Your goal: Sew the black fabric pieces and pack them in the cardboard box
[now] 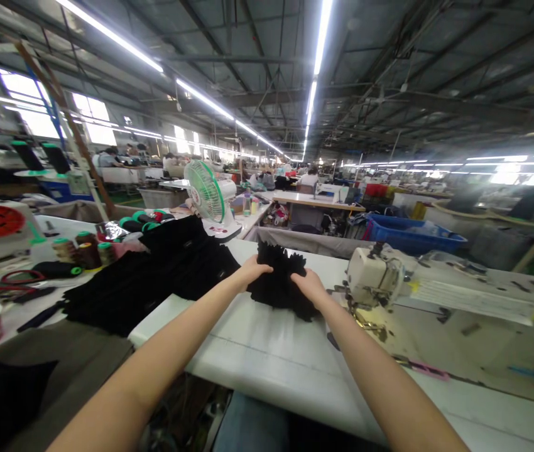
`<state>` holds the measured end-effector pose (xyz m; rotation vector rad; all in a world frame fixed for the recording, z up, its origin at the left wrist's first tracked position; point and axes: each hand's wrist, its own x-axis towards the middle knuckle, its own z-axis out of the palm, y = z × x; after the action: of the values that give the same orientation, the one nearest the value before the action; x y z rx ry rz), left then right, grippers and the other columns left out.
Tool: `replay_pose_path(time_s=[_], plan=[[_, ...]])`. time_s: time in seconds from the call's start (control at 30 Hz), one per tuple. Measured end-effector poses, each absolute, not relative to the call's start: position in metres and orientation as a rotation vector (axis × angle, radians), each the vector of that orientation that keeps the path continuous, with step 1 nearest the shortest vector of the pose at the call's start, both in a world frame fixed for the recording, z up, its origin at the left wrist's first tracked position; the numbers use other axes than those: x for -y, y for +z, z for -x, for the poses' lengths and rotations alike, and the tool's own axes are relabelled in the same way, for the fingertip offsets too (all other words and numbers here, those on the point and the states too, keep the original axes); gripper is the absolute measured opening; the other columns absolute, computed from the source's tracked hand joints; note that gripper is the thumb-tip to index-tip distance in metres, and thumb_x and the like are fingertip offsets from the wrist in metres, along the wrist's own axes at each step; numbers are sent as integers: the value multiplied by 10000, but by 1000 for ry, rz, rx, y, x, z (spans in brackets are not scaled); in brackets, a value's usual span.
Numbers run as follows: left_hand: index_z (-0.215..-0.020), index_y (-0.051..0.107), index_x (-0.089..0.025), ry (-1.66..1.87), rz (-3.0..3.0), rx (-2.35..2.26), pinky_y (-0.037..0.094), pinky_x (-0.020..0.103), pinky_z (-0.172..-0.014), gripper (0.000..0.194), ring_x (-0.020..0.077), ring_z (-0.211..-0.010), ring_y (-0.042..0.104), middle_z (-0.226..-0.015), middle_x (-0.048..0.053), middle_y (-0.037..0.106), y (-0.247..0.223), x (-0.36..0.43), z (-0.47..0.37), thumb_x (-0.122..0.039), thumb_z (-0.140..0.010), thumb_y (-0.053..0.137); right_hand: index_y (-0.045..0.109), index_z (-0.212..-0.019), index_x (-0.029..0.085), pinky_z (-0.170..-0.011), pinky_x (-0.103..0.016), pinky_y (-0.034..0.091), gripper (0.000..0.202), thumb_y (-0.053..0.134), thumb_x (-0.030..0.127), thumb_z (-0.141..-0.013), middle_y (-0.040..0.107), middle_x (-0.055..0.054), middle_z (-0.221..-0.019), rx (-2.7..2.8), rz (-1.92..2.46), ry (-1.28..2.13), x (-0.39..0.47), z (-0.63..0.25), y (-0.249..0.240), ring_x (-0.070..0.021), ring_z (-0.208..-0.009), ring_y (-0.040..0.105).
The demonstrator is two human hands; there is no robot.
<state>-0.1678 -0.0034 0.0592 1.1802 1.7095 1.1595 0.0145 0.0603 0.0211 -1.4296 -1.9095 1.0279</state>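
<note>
A bundle of black fabric (279,282) with a ragged, ruffled upper edge is held above the white sewing table (257,339). My left hand (252,272) grips its left side, and my right hand (309,284) grips the right side, thumbs on the near face. The other fingers are mostly hidden behind the cloth. Just right of my right hand stands the head of a white sewing machine (370,276). A larger pile of black garments (154,276) lies to the left of my left hand.
Beyond the garments stands a green and white fan (208,191). Thread spools (88,251) and red-handled scissors (22,276) lie at the left. A pink tool (430,370) rests beside the machine. Farther back are a blue bin (413,233) and people at other tables.
</note>
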Motion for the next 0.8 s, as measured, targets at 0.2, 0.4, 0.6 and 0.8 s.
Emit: replay_pose_path(time_s=[0.2, 0.4, 0.6, 0.8], plan=[[-1130, 585, -76, 1187, -1285, -1952, 509, 402, -977, 431, 334, -1100, 659, -1155, 199, 686, 53, 3, 176, -41, -705, 644, 644, -1142, 152, -848, -405, 571, 276, 623, 373, -978, 670, -68, -1134, 1875, 1514, 958, -58, -28, 29, -209, -967, 669], [-1170, 569, -59, 1237, -1341, -1910, 431, 424, -1053, 529, 363, -1191, 594, -1236, 240, 634, 45, 1, 155, 1, -656, 677, 646, -1152, 163, -908, -438, 550, 274, 623, 373, -977, 659, -78, -1185, 1859, 1484, 958, -53, -17, 34, -225, -1035, 655], [-1309, 460, -181, 1336, -1121, -1562, 561, 305, -738, 467, 212, -901, 682, -1051, 105, 686, 56, 8, 128, -383, -908, 591, 655, -1169, 160, -988, -481, 509, 371, 571, 475, -992, 679, -93, -1203, 1809, 1259, 1115, -39, -17, 40, -238, -1099, 655], [-1293, 348, -113, 1496, -889, -1546, 542, 285, -731, 546, 166, -842, 647, -1083, 150, 629, 27, 15, 124, -280, -872, 654, 711, -1136, 192, -978, -381, 529, 394, 724, 470, -857, 756, -64, -1119, 1798, 1040, 1276, -15, -23, 44, -248, -1104, 681]])
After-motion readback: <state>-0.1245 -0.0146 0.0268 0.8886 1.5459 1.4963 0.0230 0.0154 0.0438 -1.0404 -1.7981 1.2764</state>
